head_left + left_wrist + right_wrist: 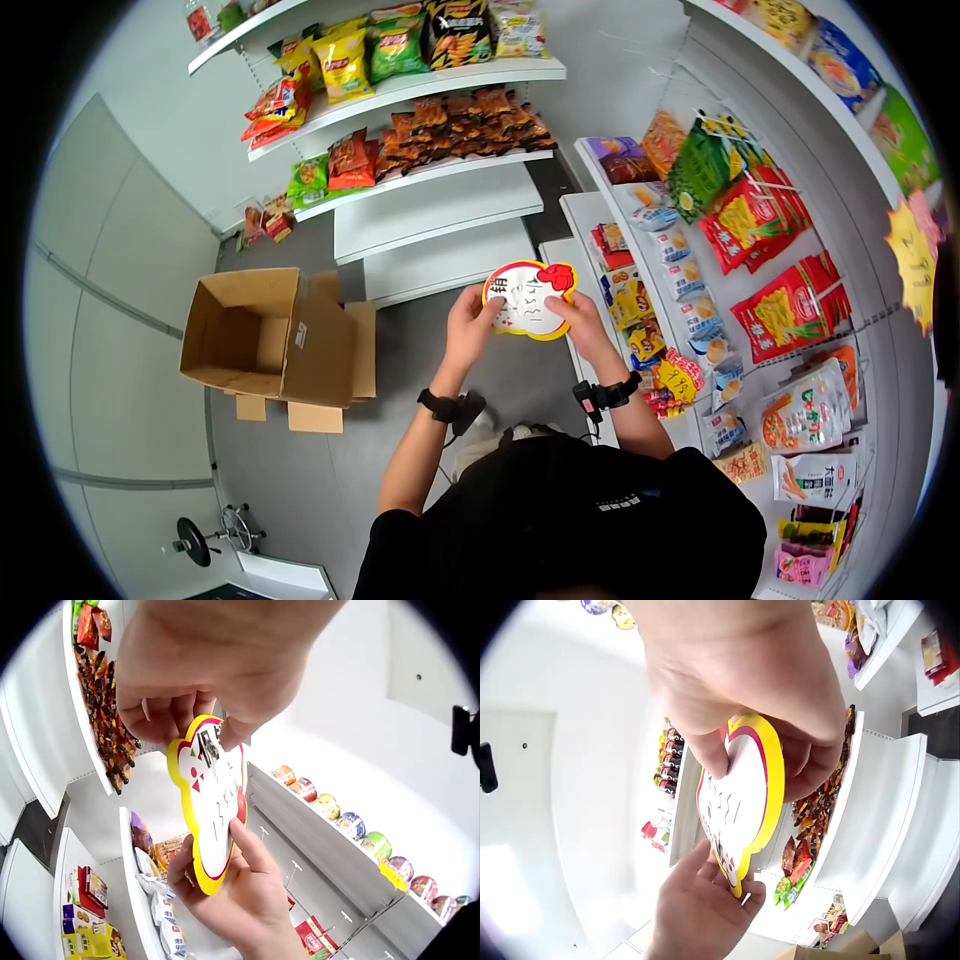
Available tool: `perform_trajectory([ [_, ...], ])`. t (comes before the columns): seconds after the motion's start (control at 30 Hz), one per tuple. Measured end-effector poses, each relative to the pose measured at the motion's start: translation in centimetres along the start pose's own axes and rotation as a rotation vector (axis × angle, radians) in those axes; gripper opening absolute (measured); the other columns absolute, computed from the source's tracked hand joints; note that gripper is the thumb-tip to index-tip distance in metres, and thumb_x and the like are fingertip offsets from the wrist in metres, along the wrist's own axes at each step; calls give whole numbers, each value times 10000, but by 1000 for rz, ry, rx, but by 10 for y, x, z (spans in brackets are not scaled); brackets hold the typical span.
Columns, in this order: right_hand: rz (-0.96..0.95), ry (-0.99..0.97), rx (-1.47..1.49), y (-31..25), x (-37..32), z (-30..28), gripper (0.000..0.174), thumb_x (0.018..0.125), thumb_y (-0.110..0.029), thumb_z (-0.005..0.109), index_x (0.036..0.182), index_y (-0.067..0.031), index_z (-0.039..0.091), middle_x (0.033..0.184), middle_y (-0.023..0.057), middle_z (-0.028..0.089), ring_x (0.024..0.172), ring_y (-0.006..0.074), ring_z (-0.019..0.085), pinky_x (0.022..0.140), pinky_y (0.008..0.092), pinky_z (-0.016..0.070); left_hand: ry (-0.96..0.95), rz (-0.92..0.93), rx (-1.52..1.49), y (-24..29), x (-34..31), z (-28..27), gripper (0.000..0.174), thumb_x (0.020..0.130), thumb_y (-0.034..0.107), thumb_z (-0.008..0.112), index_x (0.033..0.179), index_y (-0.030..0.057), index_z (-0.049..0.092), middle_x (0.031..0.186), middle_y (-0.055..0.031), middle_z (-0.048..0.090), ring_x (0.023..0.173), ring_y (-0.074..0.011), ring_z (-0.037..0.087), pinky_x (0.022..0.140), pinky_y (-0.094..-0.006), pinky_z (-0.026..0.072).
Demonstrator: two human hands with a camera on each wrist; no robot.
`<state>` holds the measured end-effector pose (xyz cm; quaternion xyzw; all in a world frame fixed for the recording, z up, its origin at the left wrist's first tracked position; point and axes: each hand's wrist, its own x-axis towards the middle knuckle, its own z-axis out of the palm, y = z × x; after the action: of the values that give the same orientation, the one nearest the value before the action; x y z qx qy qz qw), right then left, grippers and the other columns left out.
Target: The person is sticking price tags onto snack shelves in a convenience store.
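Note:
A cloud-shaped price sign (527, 312) is held up in front of the chest in the head view. Its face is white with handwriting, its edge yellow and red, with a red figure at one corner. My left hand (468, 328) pinches one side, thumb on the face and fingers behind. At the opposite side my right hand (583, 325) pinches it the same way. The left wrist view shows the sign (217, 802) almost edge-on, with the left hand (214, 667) above and the right hand (244, 900) below. Curled fingers behind the sign are partly hidden.
Shelves (440, 205) with chip bags (398, 45) and small brown snack packs (440, 130) stand ahead. Along the right, a rack holds hanging red bags (795, 310) and another price tag (680, 376). An opened cardboard box (320, 340) sits on the floor at left.

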<state>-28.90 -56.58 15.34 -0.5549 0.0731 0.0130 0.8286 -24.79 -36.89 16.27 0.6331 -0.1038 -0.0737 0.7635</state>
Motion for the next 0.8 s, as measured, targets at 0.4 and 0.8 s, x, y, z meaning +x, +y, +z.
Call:
perform_trajectory([
  [0.4, -57, 80, 76, -23, 135, 26, 285, 884, -114, 601, 1128, 29, 568, 1046, 74, 626, 956, 137, 596, 826, 276, 479, -39, 42, -27, -2, 152, -38, 202, 930, 122, 549, 1088, -3, 568, 906, -25, 631, 806, -69, 558, 719, -228, 450],
  [0.8, 70, -61, -218, -46, 219, 5, 211, 863, -115, 632, 1020, 24, 607, 951, 56, 644, 871, 99, 593, 765, 237, 466, -432, 37, 296, 21, 278, -50, 259, 930, 163, 563, 1155, 40, 599, 900, 1, 626, 751, -63, 540, 661, -218, 461],
])
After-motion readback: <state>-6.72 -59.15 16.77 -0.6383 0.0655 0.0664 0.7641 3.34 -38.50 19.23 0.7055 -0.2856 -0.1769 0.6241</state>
